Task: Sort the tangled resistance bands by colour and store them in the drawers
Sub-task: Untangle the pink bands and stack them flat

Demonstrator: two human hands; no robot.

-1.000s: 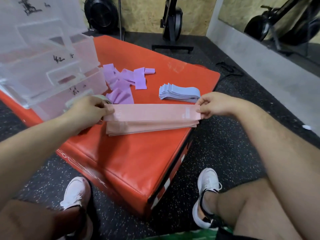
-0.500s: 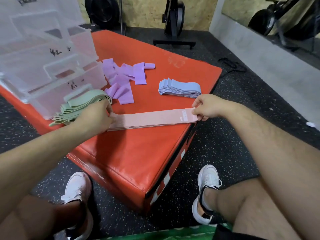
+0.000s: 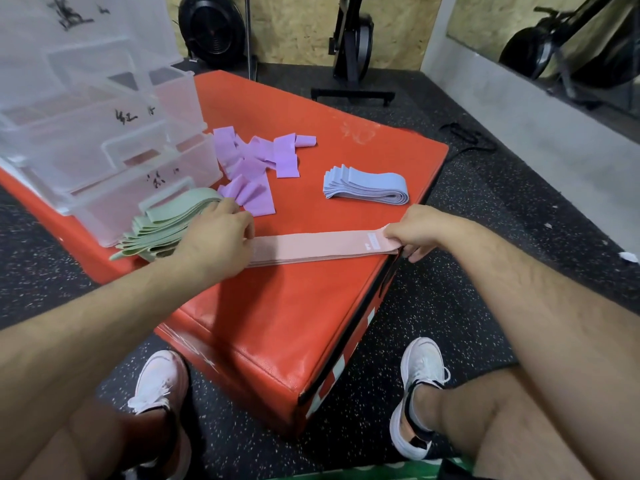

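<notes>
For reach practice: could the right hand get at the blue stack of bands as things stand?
Probably yes: the blue stack lies beyond the right hand, nothing between, though that hand pinches the pink bands.

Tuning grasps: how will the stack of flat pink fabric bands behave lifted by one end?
Probably floppy: the stack of flat pink fabric bands lies limp on the red padded box, left hand and right hand holding its ends. Likely light: thin strips. Loose layers may slide apart.

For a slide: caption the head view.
Left hand and right hand hold pink bands by the ends on a red box, beside green bands, purple bands, blue bands.
</notes>
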